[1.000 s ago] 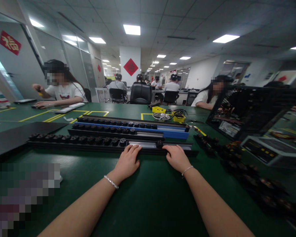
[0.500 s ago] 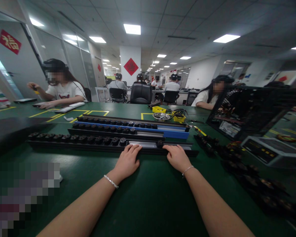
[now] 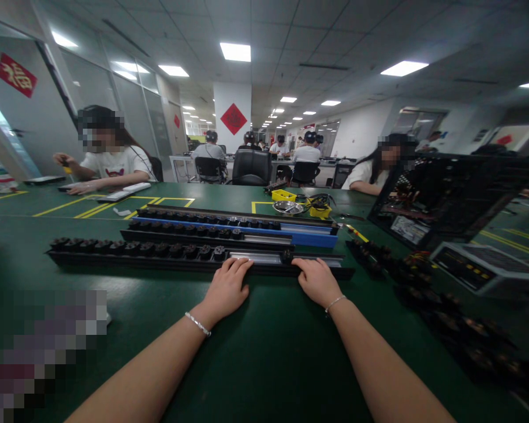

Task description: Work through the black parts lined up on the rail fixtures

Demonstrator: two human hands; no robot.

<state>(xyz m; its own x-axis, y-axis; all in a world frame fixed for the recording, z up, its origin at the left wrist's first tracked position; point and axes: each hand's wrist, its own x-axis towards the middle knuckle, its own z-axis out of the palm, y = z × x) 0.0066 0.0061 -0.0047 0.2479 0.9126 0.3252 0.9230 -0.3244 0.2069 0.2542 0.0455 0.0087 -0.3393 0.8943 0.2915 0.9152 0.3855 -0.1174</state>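
Across the green table lies a long black rail (image 3: 136,262) with a row of black round sockets (image 3: 147,249) in its left and middle part. My left hand (image 3: 229,286) rests with its fingers spread on the rail's front edge, beside a bare silvery stretch. Farther right, my right hand (image 3: 318,283) touches the same rail with its fingertips, close to a single black socket (image 3: 287,256). Neither hand has anything lifted. Behind are a shorter black rail and a blue rail (image 3: 315,240), both carrying sockets.
At the right, many loose black sockets (image 3: 445,311) run beside a grey metal box (image 3: 480,270) and an open black case (image 3: 458,200). Yellow trays (image 3: 284,195) and a round metal dish (image 3: 288,207) stand behind the rails. People sit at left and right.
The dark blurred shape at the left edge of the table is gone. The person at the left has shifted a hand slightly. My hands hold nearly the same place.
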